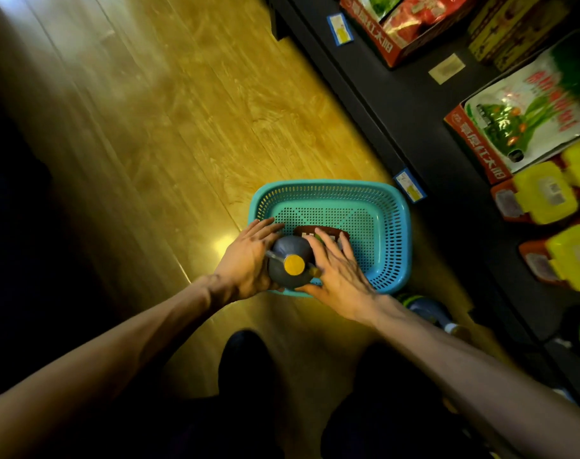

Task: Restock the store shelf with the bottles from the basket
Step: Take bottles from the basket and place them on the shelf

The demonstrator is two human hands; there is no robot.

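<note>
A dark bottle (290, 268) with a yellow cap stands upright at the near edge of the teal basket (391, 233), its long axis pointing almost straight up at the camera, so mostly the cap and shoulders show. The left hand (245, 260) presses its palm and fingers against the bottle's nine o'clock side; the right hand (338, 276) lies against the three o'clock side, fingers spread forward over the shoulder and thumb below. The hands sit on opposite flanks, fairly straight-fingered — bracing the bottle between them rather than wrapped round it. Both seem equally near; neither has a clear advantage.

Just beyond the bottle, at twelve o'clock, a dark red-brown label (328, 232) peeks out under the right fingers — whether it belongs to this bottle or to another lying in the basket, I cannot tell; its white lettering is too blurred to read.

The shelf (414, 104) runs along the three o'clock side of the basket, so the lift likely goes up and then rightward. On it, red cartons (480, 147) of green-printed packets carry Chinese characters, legible only in part. Blue price tags (409, 185) hang on the shelf edge, with print too small to read. Another bottle (427, 309) lies on the floor (149, 127) at about four o'clock, partly hidden by the right forearm.
</note>
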